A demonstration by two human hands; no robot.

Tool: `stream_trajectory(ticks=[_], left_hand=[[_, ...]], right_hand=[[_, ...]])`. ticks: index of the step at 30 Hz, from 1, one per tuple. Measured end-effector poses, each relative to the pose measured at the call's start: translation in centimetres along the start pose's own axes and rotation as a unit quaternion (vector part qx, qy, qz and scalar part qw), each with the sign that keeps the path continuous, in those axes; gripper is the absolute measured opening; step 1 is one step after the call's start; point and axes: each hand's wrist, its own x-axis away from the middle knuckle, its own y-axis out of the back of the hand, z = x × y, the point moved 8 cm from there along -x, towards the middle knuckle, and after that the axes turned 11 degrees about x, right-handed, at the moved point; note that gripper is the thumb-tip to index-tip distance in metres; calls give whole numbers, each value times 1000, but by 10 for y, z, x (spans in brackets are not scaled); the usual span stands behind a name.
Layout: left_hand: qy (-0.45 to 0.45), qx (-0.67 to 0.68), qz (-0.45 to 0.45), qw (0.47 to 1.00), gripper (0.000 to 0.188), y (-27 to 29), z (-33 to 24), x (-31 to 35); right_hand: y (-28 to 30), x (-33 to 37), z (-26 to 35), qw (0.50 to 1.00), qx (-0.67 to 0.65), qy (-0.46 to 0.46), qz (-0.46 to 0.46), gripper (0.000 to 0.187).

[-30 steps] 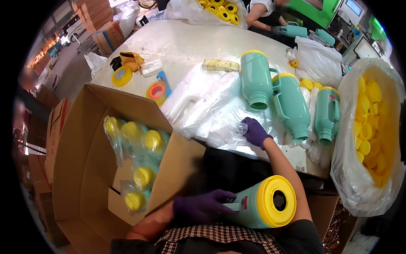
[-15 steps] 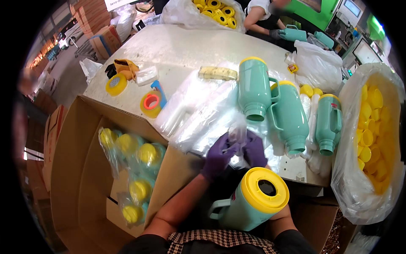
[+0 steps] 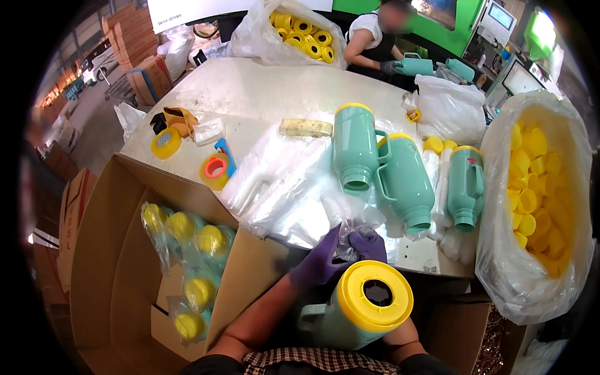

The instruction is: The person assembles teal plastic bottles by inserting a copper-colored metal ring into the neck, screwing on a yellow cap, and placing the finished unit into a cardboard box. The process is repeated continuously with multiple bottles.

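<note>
A clear plastic bag (image 3: 345, 249) is gathered between my two purple-gloved hands at the near edge of the table. My left hand (image 3: 320, 257) pinches it from the left side, and my right hand (image 3: 367, 244) is closed on it from the right. Just nearer to me, a green jug-shaped flask body (image 3: 356, 312) with a yellow ring around a dark hole rests against my right forearm, its handle pointing left. Beyond my hands lies a pile of clear plastic bags (image 3: 281, 187). Several more green flask bodies (image 3: 356, 147) are on the table to the right of that pile.
At left, an open carton (image 3: 119, 262) holds several bagged flasks with yellow tops. A big bag of yellow cups (image 3: 537, 206) stands at right. Tape rolls (image 3: 165, 144) lie far left on the table. Across it, a co-worker (image 3: 369, 47) handles a green flask body.
My hands have drawn the plastic bag a little closer to me and the flask body. The whole view has shifted slightly, showing more of the far side.
</note>
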Motion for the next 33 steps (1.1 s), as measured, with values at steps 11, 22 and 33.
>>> stream_trajectory(ticks=[11,22,33], left_hand=[[-44,-70,46,996,14,48,-19,22],[294,267,40,917,52,-18,-34,143],[-11,68,92,993,53,-89,-55,135]], right_hand=[[48,69,9,962,-258,82,10,16],[67,247,25,895,257,238,278,28],[-34,274,166,668,557,489,59,33]])
